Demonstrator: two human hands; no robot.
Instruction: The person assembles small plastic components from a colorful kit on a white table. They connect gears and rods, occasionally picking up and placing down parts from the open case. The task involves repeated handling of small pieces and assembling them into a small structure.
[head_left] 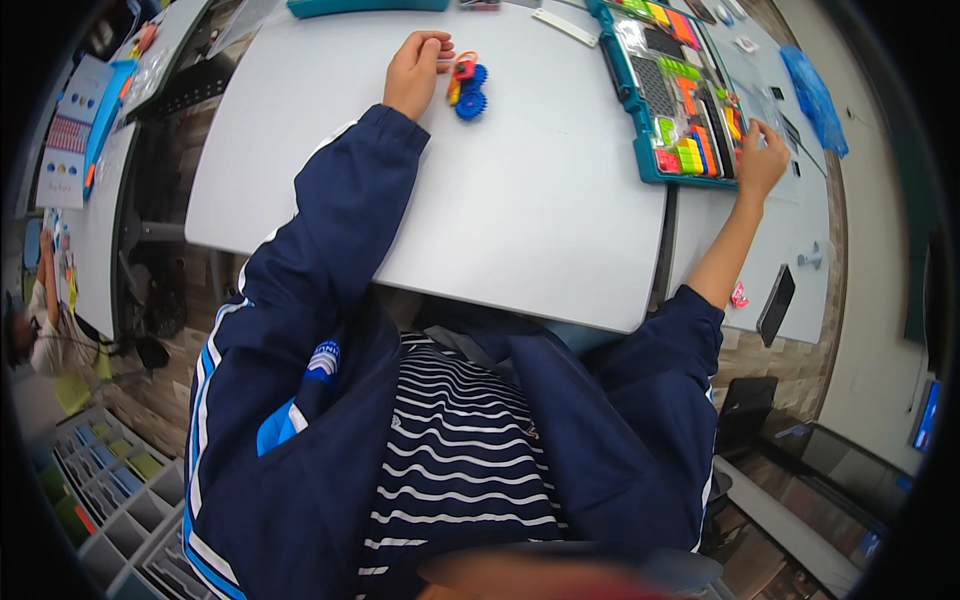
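Observation:
My left hand (415, 78) rests on the white table with its fingers loosely bent and slightly apart, holding nothing I can see. Just right of its fingertips stands a small toy build (468, 87) of blue gear wheels with red and yellow parts. Over at the right, my right hand (762, 160) reaches to the right edge of a teal parts case (652, 172). Its fingers are bent together at the colourful pieces there; whatever they pinch is too small to make out. Inside the case sit orange, yellow, green, red and black building pieces (690, 152).
Another teal case part (368, 5) and a white strip (565, 27) lie at the table's far side. On the right table are a dark phone-like slab (776, 305), a red wrapper (739, 295) and a blue plastic bag (815, 100). Another person (55, 340) sits far left.

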